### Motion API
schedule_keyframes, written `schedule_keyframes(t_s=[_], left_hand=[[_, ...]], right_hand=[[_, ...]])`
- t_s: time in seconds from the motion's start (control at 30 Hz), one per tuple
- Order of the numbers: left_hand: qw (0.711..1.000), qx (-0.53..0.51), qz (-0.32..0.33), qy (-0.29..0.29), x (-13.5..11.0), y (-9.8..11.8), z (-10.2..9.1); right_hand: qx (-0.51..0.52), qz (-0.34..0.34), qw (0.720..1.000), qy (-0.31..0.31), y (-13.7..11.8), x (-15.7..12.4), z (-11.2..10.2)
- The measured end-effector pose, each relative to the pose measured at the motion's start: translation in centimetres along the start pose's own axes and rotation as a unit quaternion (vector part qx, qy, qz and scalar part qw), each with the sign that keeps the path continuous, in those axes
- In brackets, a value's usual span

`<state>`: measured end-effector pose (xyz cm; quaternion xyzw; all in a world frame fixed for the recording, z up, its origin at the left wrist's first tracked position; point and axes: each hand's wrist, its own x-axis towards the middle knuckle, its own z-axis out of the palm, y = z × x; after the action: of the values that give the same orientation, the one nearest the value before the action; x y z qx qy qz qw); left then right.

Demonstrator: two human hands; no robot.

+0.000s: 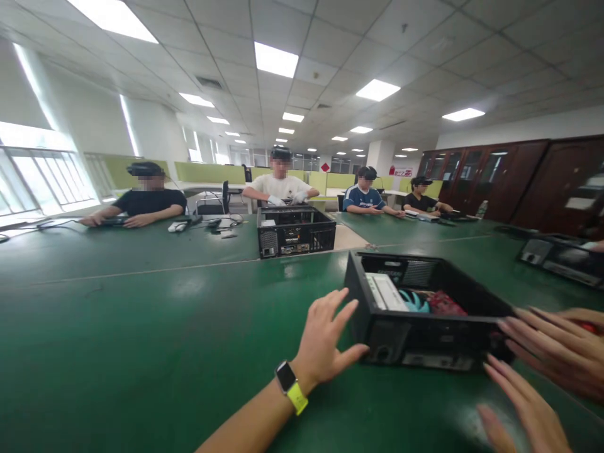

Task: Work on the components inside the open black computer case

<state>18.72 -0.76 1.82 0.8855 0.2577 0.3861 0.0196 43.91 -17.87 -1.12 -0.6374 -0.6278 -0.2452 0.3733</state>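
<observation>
On the table [141, 327], an open computer case [438, 340] lies just right of the left grip [325, 346], touching its fingers; the right grip [523, 415] is before the case's right corner. A second case [295, 231] stands well behind the left grip, and a third case [561, 258] well behind the right grip.

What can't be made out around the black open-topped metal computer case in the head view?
All head view.
- Inside of the black open-topped metal computer case: its near wall hides the floor; teal fan partly seen.
- Right hand: palm cut off by the bottom edge, blurred.
- Another hand: wrist cut by the right edge; owner unclear.
- Small red object: hidden behind those fingers.
</observation>
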Motion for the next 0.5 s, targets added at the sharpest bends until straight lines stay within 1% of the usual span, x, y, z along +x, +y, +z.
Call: schedule_keyframes(t_s=[0.03,0.07,0.1,0.13,0.2,0.23,0.3,0.4,0.5], left_hand=[[1.0,0.002,0.023,0.002,0.5,0.7,-0.2],[0.999,0.008,0.035,0.002,0.9,0.9,-0.6],[0.999,0.017,0.036,0.0,1.0,0.4,-1.0],[0.999,0.03,0.03,-0.001,0.9,-0.6,-1.5],[0.997,0.07,0.014,-0.003,1.0,-3.9,-2.4],[0.996,0.093,0.008,-0.005,1.1,-5.9,-2.7],[0.992,0.13,-0.005,0.002,2.0,-10.3,-3.1],[0.987,0.155,-0.031,0.021,4.0,-16.7,-3.0],[0.984,0.167,-0.045,0.032,5.6,-21.8,-2.9]], right_hand=[[-0.023,-0.019,0.999,0.02,0.8,1.5,2.1],[-0.042,-0.045,0.998,0.033,1.2,3.0,4.5],[-0.055,-0.074,0.995,0.04,1.2,4.5,7.1],[-0.07,-0.1,0.991,0.053,1.0,5.9,9.8],[-0.084,-0.132,0.985,0.079,-0.1,8.8,14.8],[-0.077,-0.137,0.985,0.077,-0.8,10.3,17.1],[-0.062,-0.135,0.988,0.039,-2.2,13.5,21.1],[-0.057,-0.118,0.991,-0.022,-4.5,18.4,26.2],[-0.062,-0.11,0.991,-0.035,-6.4,21.8,30.1]])
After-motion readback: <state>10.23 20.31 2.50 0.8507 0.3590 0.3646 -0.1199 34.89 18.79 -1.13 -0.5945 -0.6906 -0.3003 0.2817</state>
